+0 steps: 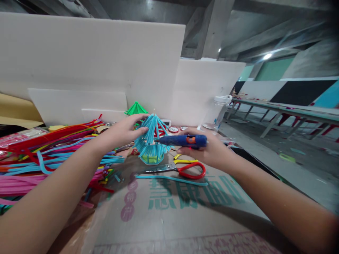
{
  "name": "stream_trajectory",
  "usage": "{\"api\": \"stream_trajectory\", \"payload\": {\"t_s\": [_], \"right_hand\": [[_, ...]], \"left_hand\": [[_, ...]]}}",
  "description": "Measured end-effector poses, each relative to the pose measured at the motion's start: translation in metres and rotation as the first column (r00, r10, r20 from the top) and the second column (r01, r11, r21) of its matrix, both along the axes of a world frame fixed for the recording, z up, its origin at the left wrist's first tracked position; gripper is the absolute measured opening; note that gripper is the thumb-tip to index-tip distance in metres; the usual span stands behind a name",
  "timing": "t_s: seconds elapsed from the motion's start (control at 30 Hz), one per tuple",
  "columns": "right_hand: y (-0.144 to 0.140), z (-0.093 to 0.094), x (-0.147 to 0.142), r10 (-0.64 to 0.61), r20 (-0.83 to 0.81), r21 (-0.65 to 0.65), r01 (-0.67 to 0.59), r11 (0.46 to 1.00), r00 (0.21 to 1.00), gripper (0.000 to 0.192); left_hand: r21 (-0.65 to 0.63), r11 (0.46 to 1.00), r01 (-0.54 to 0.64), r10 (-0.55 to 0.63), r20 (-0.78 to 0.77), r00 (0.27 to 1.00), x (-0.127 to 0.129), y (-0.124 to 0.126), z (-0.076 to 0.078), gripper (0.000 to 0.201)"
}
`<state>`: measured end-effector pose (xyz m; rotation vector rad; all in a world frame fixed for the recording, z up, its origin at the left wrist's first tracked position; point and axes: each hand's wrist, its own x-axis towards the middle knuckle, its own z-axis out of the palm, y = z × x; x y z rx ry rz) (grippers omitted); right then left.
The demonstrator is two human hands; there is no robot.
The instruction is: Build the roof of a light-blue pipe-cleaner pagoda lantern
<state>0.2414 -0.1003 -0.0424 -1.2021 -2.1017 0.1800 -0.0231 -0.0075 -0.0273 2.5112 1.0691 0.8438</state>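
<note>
Nearest to me is a flattened cardboard sheet [169,211] printed with large green characters, covering the work surface; my two bare forearms reach out over it. Everything else I place from the blue pipe-cleaner model [152,141], a small tiered cone of fuzzy stems standing upright on the cardboard's far part, on a pale green base.

Just in front of the model lie red-handled scissors [185,169] and, nearer me, one loose blue stem [172,179]. To the model's left spreads a thick pile of pipe cleaners [39,158] in red, pink, blue and yellow.

My left hand [122,132] touches the model's left side, fingers half curled, fingertips resting on its upper tier, steadying rather than clamping. My right hand [209,150], to the model's right, is closed around a blue glue gun [185,140] held level, its nozzle touching or almost touching the model's right flank.

I judge the model light, soft and easily crushed: the stems would bend under a squeeze, so the firmer base or the top spine looks like the best place to hold it.

Behind the model stands a green cone of the same kind [136,108], then white foam boards [92,60]. Further right of it are a clear plastic jar [221,111] and, well beyond, long tables [286,111].
</note>
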Motion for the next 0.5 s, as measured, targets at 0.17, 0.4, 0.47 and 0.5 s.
{"api": "stream_trajectory", "payload": {"t_s": [0.17,0.4,0.47,0.5], "right_hand": [[0.020,0.006,0.022,-0.048,-0.289,-0.050,0.035,0.998,0.956,0.032],[0.087,-0.037,0.060,-0.315,-0.126,-0.198,0.287,0.937,0.941,0.034],[0.108,-0.047,0.059,-0.335,-0.079,-0.211,0.312,0.926,0.939,0.032],[0.118,-0.050,0.057,-0.334,-0.062,-0.214,0.314,0.925,0.941,0.031]], "left_hand": [[-0.045,0.999,-0.001,0.002,0.023,1.000,-0.002,0.004,-0.001,0.065],[-0.040,0.999,-0.028,0.029,0.033,0.999,-0.005,0.014,-0.007,0.071],[-0.037,0.999,-0.029,0.031,0.032,0.999,-0.005,0.016,-0.007,0.072],[-0.038,0.999,-0.029,0.030,0.034,0.999,-0.005,0.016,-0.008,0.072]]}}
